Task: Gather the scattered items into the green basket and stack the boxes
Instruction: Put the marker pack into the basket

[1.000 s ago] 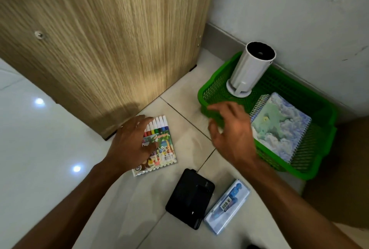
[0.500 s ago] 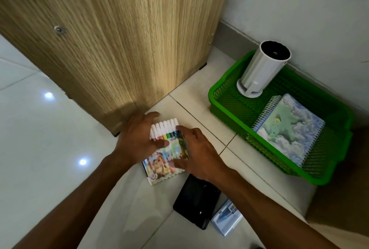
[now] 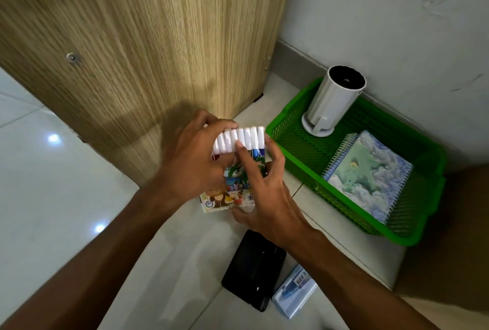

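marker pack (image 3: 232,171), pinched between left hand (image 3: 190,163), right hand (image 3: 262,192)

No legible text, label or number.

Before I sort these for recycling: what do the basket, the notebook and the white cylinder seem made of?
Basket: moulded plastic, glossy green, with fine mesh walls and a solid rim.
Notebook: paper or card with a printed cloud cover, bound by a wire spiral along one edge.
Cylinder: probably plastic, smooth matte off-white with a dark top; painted metal can't be ruled out.
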Demonstrator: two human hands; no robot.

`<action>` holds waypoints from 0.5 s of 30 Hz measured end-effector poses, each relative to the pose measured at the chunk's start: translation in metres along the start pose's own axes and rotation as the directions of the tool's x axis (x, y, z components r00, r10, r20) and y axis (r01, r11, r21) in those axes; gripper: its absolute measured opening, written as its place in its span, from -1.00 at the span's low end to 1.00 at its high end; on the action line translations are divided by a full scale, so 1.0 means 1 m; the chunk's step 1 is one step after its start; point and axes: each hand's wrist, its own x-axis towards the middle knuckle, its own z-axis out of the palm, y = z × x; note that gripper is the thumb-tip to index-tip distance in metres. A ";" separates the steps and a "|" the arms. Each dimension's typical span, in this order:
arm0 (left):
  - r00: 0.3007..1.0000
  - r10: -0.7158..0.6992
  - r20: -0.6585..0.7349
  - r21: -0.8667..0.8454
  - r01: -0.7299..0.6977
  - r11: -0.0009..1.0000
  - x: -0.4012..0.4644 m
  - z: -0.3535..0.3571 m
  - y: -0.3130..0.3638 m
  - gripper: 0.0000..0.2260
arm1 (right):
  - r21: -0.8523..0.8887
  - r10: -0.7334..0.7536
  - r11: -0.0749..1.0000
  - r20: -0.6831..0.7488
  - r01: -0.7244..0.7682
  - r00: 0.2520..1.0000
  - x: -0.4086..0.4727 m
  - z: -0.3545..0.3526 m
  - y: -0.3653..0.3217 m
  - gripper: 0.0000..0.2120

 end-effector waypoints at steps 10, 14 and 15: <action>0.985 0.170 -0.027 -0.152 -0.172 0.973 0.022 0.004 0.036 -0.37 | 0.136 0.276 0.960 -0.313 -0.245 0.909 -0.001 -0.046 0.026 -0.03; 0.978 0.209 0.020 -0.171 -0.202 0.964 0.020 0.024 0.037 -0.39 | 0.152 0.451 0.892 -0.271 -0.425 0.850 -0.006 -0.065 0.047 -0.08; 0.977 0.211 0.024 -0.167 -0.204 0.965 0.018 0.029 0.036 -0.40 | 0.165 0.499 0.866 -0.275 -0.471 0.821 -0.007 -0.069 0.052 -0.10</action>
